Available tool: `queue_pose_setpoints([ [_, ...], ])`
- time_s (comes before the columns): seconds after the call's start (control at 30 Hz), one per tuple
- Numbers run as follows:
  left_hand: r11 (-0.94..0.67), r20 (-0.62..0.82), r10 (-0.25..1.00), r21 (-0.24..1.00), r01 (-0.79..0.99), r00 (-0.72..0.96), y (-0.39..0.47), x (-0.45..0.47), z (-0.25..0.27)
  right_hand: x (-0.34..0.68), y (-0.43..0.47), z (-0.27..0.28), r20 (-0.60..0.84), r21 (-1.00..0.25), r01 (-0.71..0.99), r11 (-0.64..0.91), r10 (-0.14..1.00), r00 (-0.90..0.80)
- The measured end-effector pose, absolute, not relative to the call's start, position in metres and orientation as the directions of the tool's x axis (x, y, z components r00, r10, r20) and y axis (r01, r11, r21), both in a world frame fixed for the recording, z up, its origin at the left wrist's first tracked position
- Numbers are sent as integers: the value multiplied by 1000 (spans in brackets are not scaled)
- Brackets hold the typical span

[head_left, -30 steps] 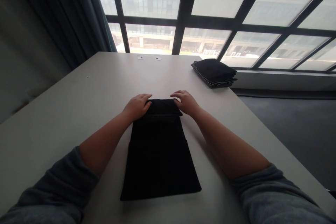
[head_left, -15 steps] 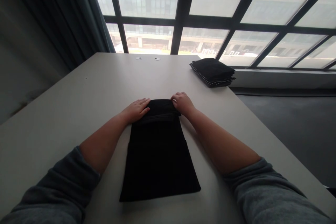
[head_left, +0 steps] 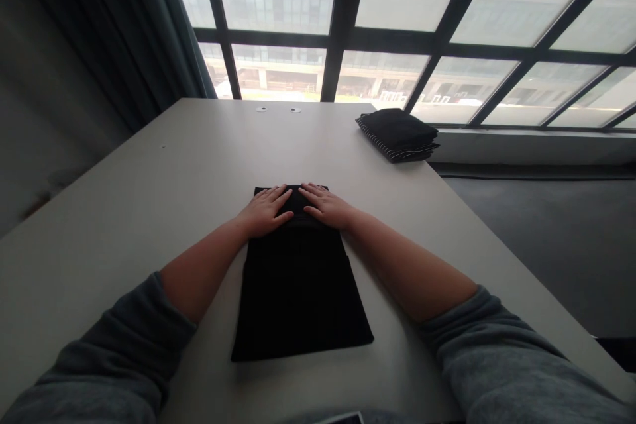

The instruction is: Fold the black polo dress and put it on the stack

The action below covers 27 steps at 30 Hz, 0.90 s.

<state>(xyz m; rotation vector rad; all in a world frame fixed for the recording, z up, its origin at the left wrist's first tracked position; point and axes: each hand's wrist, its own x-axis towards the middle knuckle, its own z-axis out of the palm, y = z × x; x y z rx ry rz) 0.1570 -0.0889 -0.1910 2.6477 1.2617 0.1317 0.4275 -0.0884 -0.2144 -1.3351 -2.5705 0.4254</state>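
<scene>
A black folded cloth (head_left: 301,291) lies flat on the pale table (head_left: 149,199) straight in front of me, its long side running away from me. My left hand (head_left: 265,211) rests palm down on the far end of the cloth, fingers spread. My right hand (head_left: 325,205) lies flat beside it on the same far end, fingers apart. The two hands nearly touch at the fingertips. Neither hand grips the cloth.
A stack of folded dark cloths (head_left: 397,134) with striped edges sits at the table's far right edge. Two small round discs (head_left: 278,109) lie near the far edge. A large window (head_left: 387,26) and a dark curtain (head_left: 124,40) stand behind the table.
Both hands have moved inward from the sides of the cloth's far fold onto its top and opened flat. The raised fold at the far end now lies pressed down.
</scene>
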Motion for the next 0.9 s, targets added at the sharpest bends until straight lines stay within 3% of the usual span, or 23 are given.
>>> queue_pose_setpoints([
  [0.13, -654, 110, 751, 259, 711, 651, -110, 149, -170, 429, -116, -200, 263, -363, 736, 571, 821, -507],
  [0.2, -711, 225, 702, 281, 645, 676, -140, 140, -155, 431, -148, -188, 401, -351, 707, 614, 781, -479],
  [0.27, -774, 246, 626, 308, 553, 740, -182, 128, -142, 435, -191, -178, 471, -322, 648, 691, 710, -523],
  [0.43, -809, 65, 526, 345, 475, 848, -295, 99, -140, 450, -301, -177, 324, -265, 411, 872, 482, -814],
  [0.53, -838, 174, 532, 249, 486, 828, -333, 87, -156, 459, -341, -189, 204, -235, 522, 820, 567, -798],
  [0.7, -834, 426, 507, 24, 551, 749, -349, 80, -174, 457, -359, -206, 140, -223, 738, 637, 770, -623],
  [0.9, -806, 481, 537, 51, 590, 693, -348, 76, -183, 449, -363, -211, 155, -400, 776, 487, 871, -466],
])
